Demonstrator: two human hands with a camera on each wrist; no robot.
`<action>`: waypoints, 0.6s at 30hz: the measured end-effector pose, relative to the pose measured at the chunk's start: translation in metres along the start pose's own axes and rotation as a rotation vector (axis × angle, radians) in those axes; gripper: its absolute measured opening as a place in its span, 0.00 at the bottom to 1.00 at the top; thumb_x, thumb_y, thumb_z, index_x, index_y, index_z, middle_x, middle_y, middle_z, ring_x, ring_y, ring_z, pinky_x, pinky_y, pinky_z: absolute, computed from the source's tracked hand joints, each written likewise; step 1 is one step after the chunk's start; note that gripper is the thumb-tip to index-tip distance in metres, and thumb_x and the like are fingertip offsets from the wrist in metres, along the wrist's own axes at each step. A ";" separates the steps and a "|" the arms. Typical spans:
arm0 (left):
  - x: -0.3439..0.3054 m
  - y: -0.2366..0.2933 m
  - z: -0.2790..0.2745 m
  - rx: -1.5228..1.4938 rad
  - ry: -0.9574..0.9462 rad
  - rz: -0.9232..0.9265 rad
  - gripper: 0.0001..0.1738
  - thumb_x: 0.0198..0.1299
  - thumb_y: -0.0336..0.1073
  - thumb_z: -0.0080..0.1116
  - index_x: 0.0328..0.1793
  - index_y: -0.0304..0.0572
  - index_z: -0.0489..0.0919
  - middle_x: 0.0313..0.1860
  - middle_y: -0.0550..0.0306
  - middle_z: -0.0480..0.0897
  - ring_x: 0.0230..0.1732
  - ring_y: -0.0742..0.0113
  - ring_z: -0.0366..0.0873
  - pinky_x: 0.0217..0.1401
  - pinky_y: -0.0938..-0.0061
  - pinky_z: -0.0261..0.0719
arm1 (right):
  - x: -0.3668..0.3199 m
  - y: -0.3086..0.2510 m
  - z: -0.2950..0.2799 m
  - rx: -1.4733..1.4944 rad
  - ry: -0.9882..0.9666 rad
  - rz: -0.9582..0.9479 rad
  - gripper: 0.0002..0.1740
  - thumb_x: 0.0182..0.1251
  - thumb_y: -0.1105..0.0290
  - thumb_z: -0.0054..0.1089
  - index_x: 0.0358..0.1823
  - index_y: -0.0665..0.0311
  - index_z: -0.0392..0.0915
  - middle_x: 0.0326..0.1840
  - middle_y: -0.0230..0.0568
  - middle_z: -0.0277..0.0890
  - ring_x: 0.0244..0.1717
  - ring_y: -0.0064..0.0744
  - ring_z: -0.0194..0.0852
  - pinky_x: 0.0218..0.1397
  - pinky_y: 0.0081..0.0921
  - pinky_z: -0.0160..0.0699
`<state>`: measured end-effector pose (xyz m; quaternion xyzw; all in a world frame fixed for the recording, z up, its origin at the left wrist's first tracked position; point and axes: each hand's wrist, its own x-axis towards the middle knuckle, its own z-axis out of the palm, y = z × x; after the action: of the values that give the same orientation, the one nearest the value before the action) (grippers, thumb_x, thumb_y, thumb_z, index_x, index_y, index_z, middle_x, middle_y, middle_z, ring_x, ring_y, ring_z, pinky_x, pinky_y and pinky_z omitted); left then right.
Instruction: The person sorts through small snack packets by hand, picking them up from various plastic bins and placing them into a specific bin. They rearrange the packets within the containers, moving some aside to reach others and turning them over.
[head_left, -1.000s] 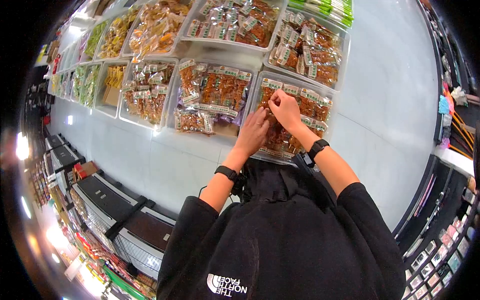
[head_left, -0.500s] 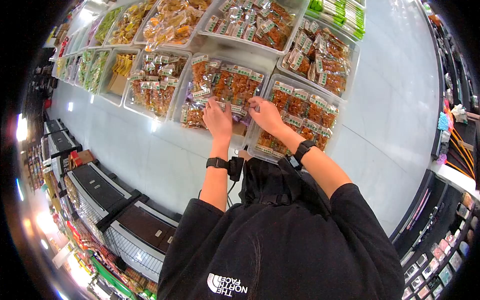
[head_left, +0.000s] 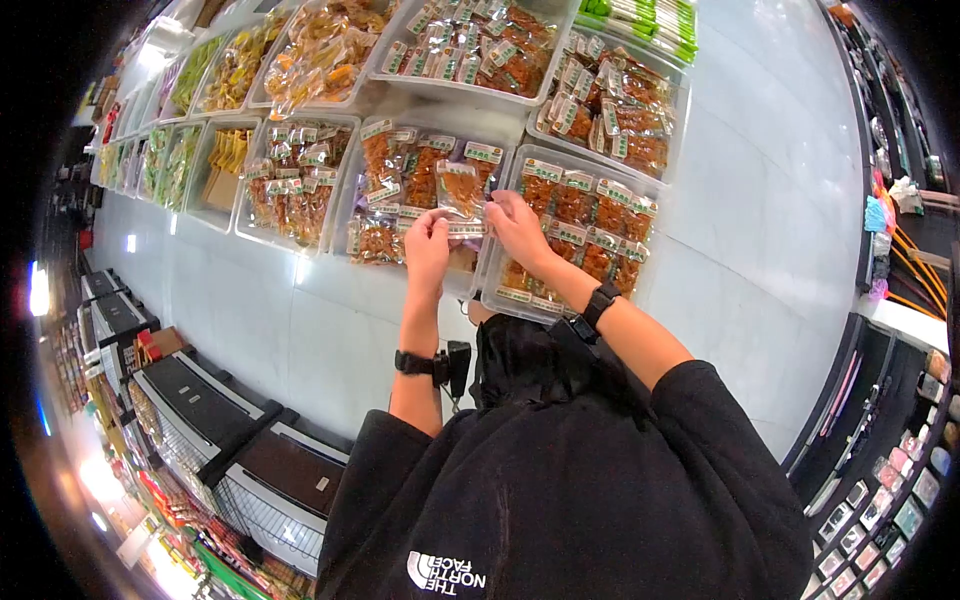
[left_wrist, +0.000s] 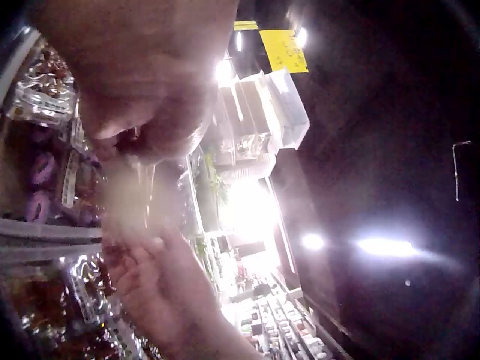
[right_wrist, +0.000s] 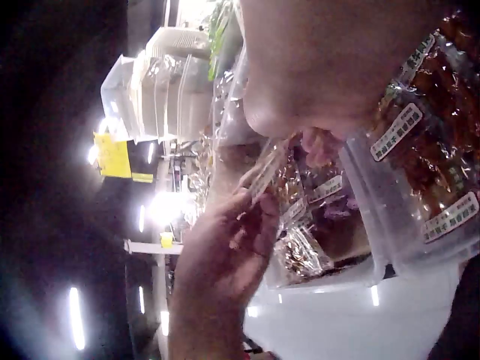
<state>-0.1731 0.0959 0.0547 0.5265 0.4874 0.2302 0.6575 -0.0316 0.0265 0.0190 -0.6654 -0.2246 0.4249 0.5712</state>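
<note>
A clear snack packet with reddish-brown food and a white label strip is held up between my hands, over a plastic bin of similar packets. My left hand pinches its lower left corner with thumb and fingers. At the packet's right side, my right hand pinches the edge. In the right wrist view the packet's label shows at the left hand's fingertips. Beneath lies the bin, where purple material shows among the packets. The left wrist view is blurred where the packet sits between the hands.
To the right, a neighbouring bin holds rows of labelled packets. More bins of snacks stand behind and to the left, including one with yellow packs. Pale floor lies right of them. Dark low units stand at the lower left.
Both hands have moved from the right-hand bin to the bin on its left. A packet from among those there is now lifted and held between them.
</note>
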 end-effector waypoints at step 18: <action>-0.011 -0.058 0.103 0.386 -0.298 0.205 0.12 0.56 0.33 0.59 0.44 0.33 0.77 0.31 0.48 0.83 0.33 0.56 0.83 0.39 0.67 0.78 | -0.001 0.010 -0.143 -0.122 0.264 0.152 0.21 0.54 0.67 0.68 0.44 0.72 0.73 0.40 0.44 0.79 0.38 0.32 0.80 0.35 0.29 0.83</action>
<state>-0.0992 0.0193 0.0024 0.7169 0.3644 0.1183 0.5825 0.0836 -0.0579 0.0077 -0.7639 -0.1223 0.3613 0.5205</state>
